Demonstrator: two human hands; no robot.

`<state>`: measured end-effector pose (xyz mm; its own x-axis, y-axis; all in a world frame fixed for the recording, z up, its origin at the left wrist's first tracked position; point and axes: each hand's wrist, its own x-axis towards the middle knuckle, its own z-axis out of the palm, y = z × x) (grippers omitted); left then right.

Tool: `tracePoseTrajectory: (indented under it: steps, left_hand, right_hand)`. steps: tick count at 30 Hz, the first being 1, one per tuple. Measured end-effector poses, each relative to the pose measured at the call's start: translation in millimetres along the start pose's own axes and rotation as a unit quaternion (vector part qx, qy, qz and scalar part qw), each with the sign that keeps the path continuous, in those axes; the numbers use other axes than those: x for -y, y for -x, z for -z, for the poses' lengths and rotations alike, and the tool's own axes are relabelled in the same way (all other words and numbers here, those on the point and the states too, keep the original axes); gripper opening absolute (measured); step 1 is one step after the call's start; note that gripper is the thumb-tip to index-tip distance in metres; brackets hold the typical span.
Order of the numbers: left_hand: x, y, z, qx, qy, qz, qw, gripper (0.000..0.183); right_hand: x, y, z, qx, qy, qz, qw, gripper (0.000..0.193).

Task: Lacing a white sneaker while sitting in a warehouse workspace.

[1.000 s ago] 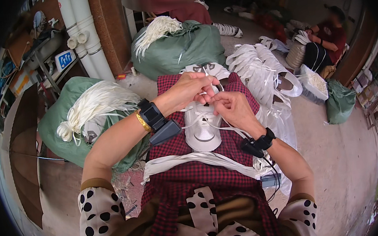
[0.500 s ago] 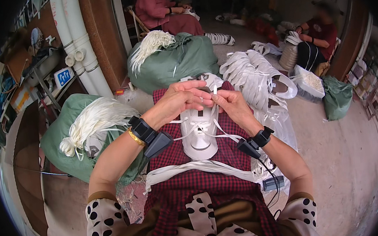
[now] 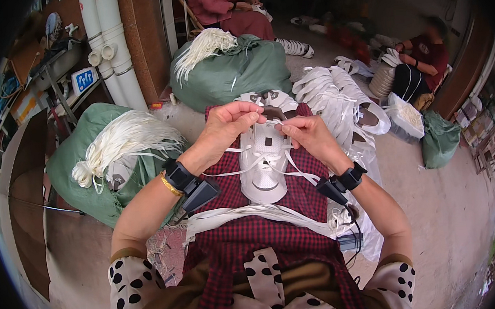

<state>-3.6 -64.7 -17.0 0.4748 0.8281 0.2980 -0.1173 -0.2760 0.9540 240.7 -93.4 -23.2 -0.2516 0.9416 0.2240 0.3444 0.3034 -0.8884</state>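
Note:
A white shoe upper (image 3: 263, 182) lies on the red-and-black checked apron over my lap, toe toward me. A white shoelace (image 3: 244, 168) is threaded part way through it and crosses near the toe, its loose ends trailing to both sides. At the far, ankle end my left hand (image 3: 234, 122) pinches thumb and forefinger together on what looks like a short piece of the lace. Just to the right my right hand (image 3: 305, 132) also pinches the lace, close to the shoe's opening. The fingertips nearly meet, and exactly how the lace runs between them is too small to tell.
A bundle of white laces (image 3: 258, 213) lies across my lap. Green sacks topped with laces stand at left (image 3: 73, 153) and ahead (image 3: 235, 74). Stacked white shoe uppers (image 3: 336, 98) lie to the right, near a box of white pieces (image 3: 404, 116). Two people sit farther back.
My left hand's fingers have gone from spread to pinched at the shoe's ankle end. The upright lace end by my right hand has come down. The view has shifted slightly.

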Motion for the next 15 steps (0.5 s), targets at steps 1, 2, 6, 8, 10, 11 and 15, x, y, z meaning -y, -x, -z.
tracePoseTrajectory:
  steps: [1, 2, 6, 8, 10, 11, 15]
  left_hand:
    - [1.5, 3.2, 3.7, -0.007, 0.052, 0.026, 0.998, 0.021]
    - [3.1, 5.8, 7.0, -0.012, 0.106, 0.042, 0.993, 0.021]
    - [12.4, 18.7, 14.4, 0.002, 0.244, 0.050, 0.969, 0.022]
    - [17.7, 23.4, 18.5, 0.012, 0.259, 0.049, 0.965, 0.021]
    - [24.2, 28.4, 22.4, 0.023, 0.275, 0.051, 0.960, 0.021]
    - [27.8, 31.1, 24.3, 0.022, 0.262, 0.056, 0.963, 0.021]
    - [41.6, 38.7, 33.8, -0.002, 0.213, 0.083, 0.974, 0.019]
  right_hand:
    - [0.4, 0.1, -0.3, 0.000, 0.027, 0.012, 1.000, 0.019]
    - [0.9, -0.8, -1.6, 0.005, 0.032, 0.002, 0.999, 0.019]
    - [5.5, -5.1, -8.1, -0.011, 0.145, 0.011, 0.989, 0.014]
    - [8.6, -8.3, -12.1, -0.016, 0.201, 0.022, 0.979, 0.012]
    - [10.9, -9.8, -14.6, -0.023, 0.292, 0.118, 0.949, 0.011]
    - [11.3, -9.5, -14.4, -0.022, 0.292, 0.121, 0.948, 0.011]
    - [4.2, -9.6, -14.9, 0.007, 0.334, 0.054, 0.941, 0.012]
